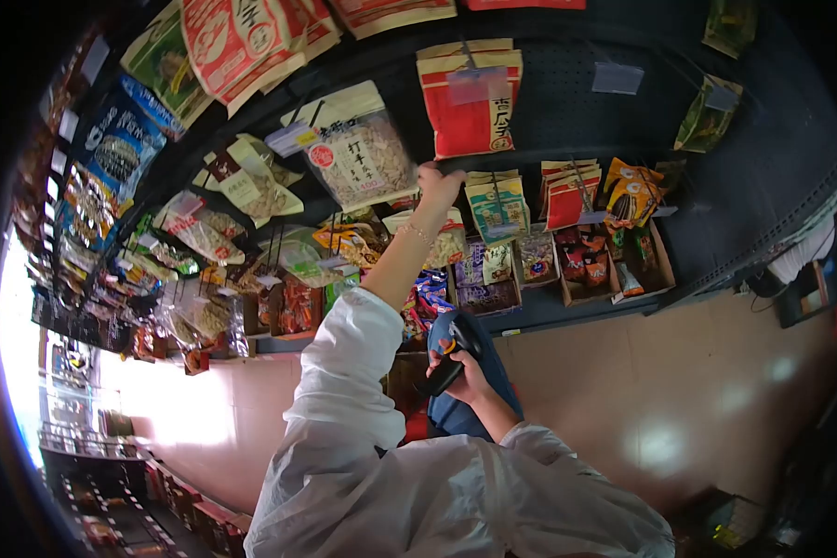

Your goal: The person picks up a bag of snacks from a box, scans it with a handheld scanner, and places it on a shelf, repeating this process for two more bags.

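Note:
My left hand is raised at the snack rack, fingers and thumb apart. Its fingertips are right at the right edge of a clear-and-white packet of seeds, which hangs tilted. Just above the hand hangs a red and tan packet with Chinese lettering. Lower down, close to my body, my right hand is closed around a black handheld device with an orange part near its top. Behind that device shows blue cloth over my leg.
Below the hanging packets, cardboard boxes hold small wrapped snacks. Teal packets and smaller red packets hang to the right. Metal hooks with price tags stick out from the dark rack. Pale tiled floor lies below.

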{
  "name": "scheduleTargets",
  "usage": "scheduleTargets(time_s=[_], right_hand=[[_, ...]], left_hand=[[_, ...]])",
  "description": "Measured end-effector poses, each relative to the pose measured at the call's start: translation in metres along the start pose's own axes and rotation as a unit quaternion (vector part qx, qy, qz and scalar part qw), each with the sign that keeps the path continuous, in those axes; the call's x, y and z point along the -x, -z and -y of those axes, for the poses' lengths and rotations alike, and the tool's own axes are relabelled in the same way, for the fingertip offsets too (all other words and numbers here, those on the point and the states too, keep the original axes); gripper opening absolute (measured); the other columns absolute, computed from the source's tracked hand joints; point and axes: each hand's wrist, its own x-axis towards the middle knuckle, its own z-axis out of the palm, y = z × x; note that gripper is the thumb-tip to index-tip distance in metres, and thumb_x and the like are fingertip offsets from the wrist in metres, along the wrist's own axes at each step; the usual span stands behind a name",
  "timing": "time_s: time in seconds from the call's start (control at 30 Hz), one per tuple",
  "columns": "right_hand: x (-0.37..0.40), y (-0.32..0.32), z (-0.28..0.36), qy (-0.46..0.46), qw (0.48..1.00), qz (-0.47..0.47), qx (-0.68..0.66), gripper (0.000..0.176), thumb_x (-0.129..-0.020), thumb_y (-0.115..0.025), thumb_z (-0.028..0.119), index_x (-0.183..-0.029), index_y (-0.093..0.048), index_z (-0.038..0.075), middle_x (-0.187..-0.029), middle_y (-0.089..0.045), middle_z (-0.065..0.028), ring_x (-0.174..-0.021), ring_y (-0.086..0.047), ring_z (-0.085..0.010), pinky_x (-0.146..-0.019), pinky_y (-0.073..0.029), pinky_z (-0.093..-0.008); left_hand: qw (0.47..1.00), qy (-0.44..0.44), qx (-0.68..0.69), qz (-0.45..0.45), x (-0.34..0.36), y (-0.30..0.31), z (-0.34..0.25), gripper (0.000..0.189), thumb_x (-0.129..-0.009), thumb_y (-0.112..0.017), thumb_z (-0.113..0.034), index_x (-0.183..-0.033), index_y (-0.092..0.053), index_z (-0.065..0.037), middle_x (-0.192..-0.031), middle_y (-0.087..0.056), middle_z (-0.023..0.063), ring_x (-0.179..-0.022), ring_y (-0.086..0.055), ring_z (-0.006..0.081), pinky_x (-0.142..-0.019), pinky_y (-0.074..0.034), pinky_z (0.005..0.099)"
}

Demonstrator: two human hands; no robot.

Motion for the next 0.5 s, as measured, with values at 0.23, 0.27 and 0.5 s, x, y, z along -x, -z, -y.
scheduleTargets(time_s=[0.23,0.27,0.5], right_hand=[[-0.002,0.001,0.002,0.000,0.999,-0.036,0.010,0.032,-0.067,-0.049,0.010,-0.099,-0.055,0.014,-0.095,-0.052,-0.0097,-0.080,-0.052,-0.0173,-0.081,-0.038,-0.0356],[0.000,-0.005,0.001,-0.004,0.999,-0.042,-0.004,0.034,-0.066,-0.050,0.009,-0.099,-0.055,0.015,-0.095,-0.052,-0.0096,-0.080,-0.052,-0.0170,-0.081,-0.038,-0.0352],[-0.003,0.003,0.000,-0.017,0.999,0.007,0.043,0.032,-0.069,-0.053,0.011,-0.101,-0.055,0.012,-0.100,-0.046,-0.0086,-0.086,-0.049,-0.0156,-0.087,-0.035,-0.0324]], left_hand=[[0.812,0.052,-0.316,0.488,0.014,0.127,0.057,0.027,-0.080,-0.050,-0.027,-0.096,-0.052,-0.005,-0.086,-0.052,-0.0014,-0.077,-0.048,0.0084,-0.064,-0.041,0.0250],[0.751,-0.044,-0.473,0.459,-0.007,0.147,0.092,0.031,-0.078,-0.051,-0.028,-0.095,-0.053,-0.002,-0.084,-0.056,0.0041,-0.074,-0.050,0.0125,-0.064,-0.042,0.0277],[0.685,0.067,-0.706,0.168,0.132,0.342,0.172,0.035,-0.071,-0.056,-0.030,-0.093,-0.059,-0.003,-0.093,-0.059,0.0145,-0.084,-0.057,0.0297,-0.068,-0.046,0.0435]])
